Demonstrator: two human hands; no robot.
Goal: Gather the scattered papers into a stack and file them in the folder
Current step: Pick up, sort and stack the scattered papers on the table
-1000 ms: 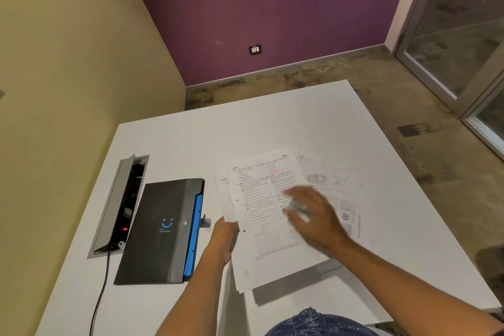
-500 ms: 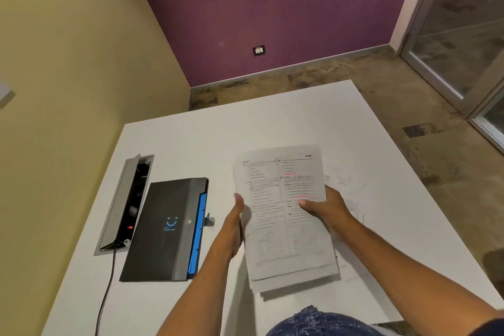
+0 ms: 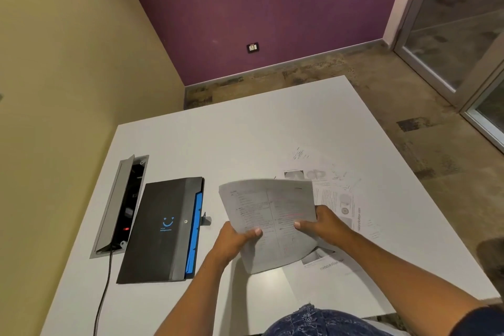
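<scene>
A stack of printed papers [image 3: 270,215] is lifted off the white table [image 3: 245,139], tilted toward me and slightly curved. My left hand [image 3: 231,240] grips its lower left edge, thumb on top. My right hand [image 3: 324,224] grips its right edge, thumb on the front sheet. Several loose sheets [image 3: 338,191] with pictures and text lie flat on the table behind and right of the stack. One more sheet [image 3: 330,262] lies under the stack's lower right corner. The closed black folder [image 3: 163,229] with blue tabs along its right side lies left of my hands.
An open grey cable box [image 3: 120,207] is set into the table left of the folder, with a black cord [image 3: 105,289] running toward the near edge. The table's right edge drops to a patterned floor. A glass door stands at the far right.
Both hands took hold of the gathered sheets and raised them off the table, tilting them up toward me. Loose sheets on the right are now uncovered.
</scene>
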